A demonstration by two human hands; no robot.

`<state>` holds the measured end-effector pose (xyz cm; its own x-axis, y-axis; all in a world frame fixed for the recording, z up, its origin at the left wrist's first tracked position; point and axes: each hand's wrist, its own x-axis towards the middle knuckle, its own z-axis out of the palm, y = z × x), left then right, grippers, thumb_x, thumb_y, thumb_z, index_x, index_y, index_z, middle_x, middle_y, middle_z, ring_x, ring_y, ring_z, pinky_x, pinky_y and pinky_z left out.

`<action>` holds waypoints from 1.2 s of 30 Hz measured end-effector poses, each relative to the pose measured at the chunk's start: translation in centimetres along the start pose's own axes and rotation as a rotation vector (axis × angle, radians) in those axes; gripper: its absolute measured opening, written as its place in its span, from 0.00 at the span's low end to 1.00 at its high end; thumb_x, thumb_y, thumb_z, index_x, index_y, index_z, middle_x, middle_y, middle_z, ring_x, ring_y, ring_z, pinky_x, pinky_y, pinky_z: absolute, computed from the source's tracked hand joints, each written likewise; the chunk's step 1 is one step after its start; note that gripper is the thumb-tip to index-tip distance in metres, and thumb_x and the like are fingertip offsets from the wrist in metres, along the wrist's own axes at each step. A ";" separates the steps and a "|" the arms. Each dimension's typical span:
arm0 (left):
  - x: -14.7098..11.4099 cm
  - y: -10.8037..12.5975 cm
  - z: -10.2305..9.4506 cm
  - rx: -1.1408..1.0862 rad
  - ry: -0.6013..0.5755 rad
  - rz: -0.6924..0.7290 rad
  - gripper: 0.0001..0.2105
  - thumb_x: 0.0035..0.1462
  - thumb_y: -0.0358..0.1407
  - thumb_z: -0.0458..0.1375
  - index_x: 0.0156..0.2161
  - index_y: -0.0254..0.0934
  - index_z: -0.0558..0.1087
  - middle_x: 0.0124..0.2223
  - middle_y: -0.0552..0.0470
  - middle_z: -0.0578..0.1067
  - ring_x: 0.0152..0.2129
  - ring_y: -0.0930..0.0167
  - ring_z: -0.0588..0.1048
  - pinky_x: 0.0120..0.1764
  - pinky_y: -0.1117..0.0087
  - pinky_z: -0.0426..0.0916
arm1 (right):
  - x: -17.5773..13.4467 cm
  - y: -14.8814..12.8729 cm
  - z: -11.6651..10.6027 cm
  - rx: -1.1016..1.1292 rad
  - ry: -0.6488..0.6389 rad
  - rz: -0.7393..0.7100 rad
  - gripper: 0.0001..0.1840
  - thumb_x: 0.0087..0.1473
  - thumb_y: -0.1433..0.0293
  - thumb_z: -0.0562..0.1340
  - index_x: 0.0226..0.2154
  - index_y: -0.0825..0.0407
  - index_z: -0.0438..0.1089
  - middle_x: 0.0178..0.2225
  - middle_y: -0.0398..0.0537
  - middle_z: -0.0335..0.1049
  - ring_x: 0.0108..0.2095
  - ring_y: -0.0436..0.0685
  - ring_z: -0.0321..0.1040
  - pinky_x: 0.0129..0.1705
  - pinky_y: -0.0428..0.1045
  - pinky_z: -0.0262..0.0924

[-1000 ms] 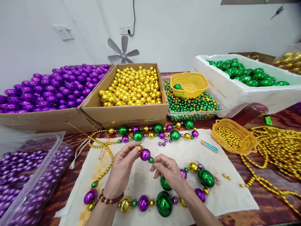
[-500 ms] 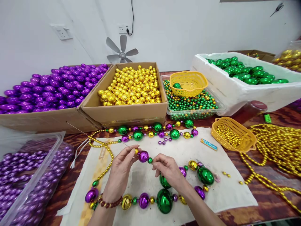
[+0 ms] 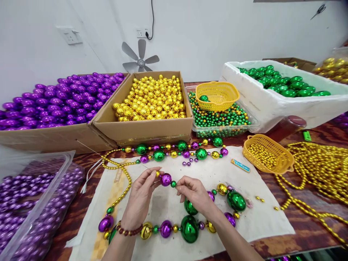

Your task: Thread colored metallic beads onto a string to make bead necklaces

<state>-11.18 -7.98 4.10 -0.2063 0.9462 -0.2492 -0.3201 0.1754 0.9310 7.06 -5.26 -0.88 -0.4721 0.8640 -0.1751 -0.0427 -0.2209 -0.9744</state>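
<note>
Both hands have dropped slightly; left fingers [image 3: 152,173] still pinch the needle, right fingers [image 3: 179,185] the strand, purple bead [image 3: 165,179] between them.

Glossy mirror-finish purple bead [image 3: 166,179], matt white cloth [image 3: 261,217], rough cardboard box [image 3: 146,132], woven-look yellow plastic basket [image 3: 268,154].

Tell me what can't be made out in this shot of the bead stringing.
Head view only:
- The thread between the left hand and right hand: too thin to trace past the purple bead.
- The green bead: partly hidden by the right hand.
- The purple bead tub: cut off by the left edge.
</note>
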 end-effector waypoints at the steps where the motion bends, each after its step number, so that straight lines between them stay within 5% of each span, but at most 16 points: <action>1: 0.0 0.0 0.0 -0.004 0.000 0.000 0.12 0.59 0.40 0.58 0.45 0.36 0.75 0.41 0.45 0.77 0.37 0.68 0.74 0.45 0.65 0.67 | 0.0 0.0 -0.1 0.002 0.002 0.001 0.05 0.54 0.69 0.60 0.30 0.54 0.70 0.25 0.41 0.70 0.20 0.47 0.67 0.24 0.42 0.57; 36: -0.8 -0.6 -1.0 -0.139 0.086 -0.008 0.13 0.55 0.41 0.62 0.44 0.36 0.76 0.39 0.47 0.77 0.35 0.69 0.75 0.40 0.66 0.70 | 0.7 -0.1 1.0 -0.078 -0.061 0.007 0.05 0.53 0.71 0.58 0.29 0.53 0.69 0.24 0.40 0.69 0.19 0.46 0.66 0.24 0.42 0.60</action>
<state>-11.76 -9.10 3.47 -0.2797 0.9170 -0.2844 -0.4458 0.1383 0.8844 5.79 -5.07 -0.77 -0.5252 0.8328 -0.1751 0.0278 -0.1888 -0.9816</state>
